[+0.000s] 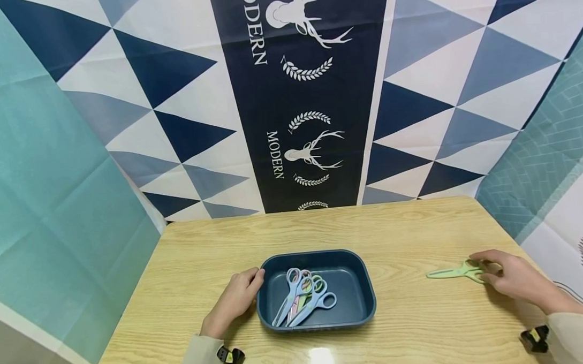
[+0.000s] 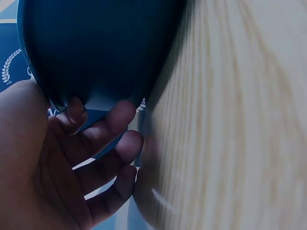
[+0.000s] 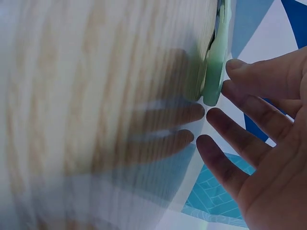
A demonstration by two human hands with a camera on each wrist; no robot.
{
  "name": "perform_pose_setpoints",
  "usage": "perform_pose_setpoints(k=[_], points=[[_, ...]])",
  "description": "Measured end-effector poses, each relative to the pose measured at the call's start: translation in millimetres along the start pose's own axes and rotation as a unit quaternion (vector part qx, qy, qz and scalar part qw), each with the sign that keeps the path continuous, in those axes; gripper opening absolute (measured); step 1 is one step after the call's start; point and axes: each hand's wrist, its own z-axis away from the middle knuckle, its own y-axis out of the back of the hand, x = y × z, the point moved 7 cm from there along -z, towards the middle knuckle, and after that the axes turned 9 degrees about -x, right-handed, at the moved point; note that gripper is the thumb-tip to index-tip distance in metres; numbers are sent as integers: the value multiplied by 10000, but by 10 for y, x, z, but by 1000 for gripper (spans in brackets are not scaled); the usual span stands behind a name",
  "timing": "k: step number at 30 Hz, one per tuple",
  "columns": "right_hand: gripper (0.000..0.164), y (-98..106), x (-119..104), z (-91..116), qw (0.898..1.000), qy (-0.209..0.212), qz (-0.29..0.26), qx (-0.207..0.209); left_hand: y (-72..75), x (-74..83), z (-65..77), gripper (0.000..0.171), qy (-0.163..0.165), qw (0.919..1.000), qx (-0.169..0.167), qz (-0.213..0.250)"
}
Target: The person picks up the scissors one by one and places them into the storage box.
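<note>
A dark blue tray sits on the table with several pairs of scissors in its left half, in blue, pink and green. My left hand holds the tray's left rim; the left wrist view shows the fingertips against its outer wall. Far to the right, a light green pair of scissors lies flat with its blades pointing left. Over its handles is my right hand, fingers loosely bent. In the right wrist view, thumb and index finger hover right beside the green handle, not wrapped around it.
The light wood table extends around the tray and between it and the green scissors. A patterned cloth hangs behind the table's far edge. Teal sheets stand at both sides. A cable runs near the right forearm.
</note>
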Motion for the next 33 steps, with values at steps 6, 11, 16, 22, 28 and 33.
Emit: perform_pose_setpoints(k=[6,11,16,22,28,33], points=[[36,-22,-34,-15,9997,83,210,9,-1,0,4,45,2,10000,-4,18],[31,-43,-77,-27,9992,200,332,45,-1,-5,6,43,17,10000,0,39],[28,-54,-90,-49,9991,209,377,25,0,-6,2,43,39,10000,-6,30],[24,-85,-65,-69,9995,76,271,-174,11,-2,-7,44,42,10000,-16,-49],[22,-106,-47,-89,9990,49,326,-286,19,-4,-6,45,31,10000,-1,-33],[20,-88,-65,-89,9990,142,321,-274,6,-2,-1,44,17,10000,7,-29]])
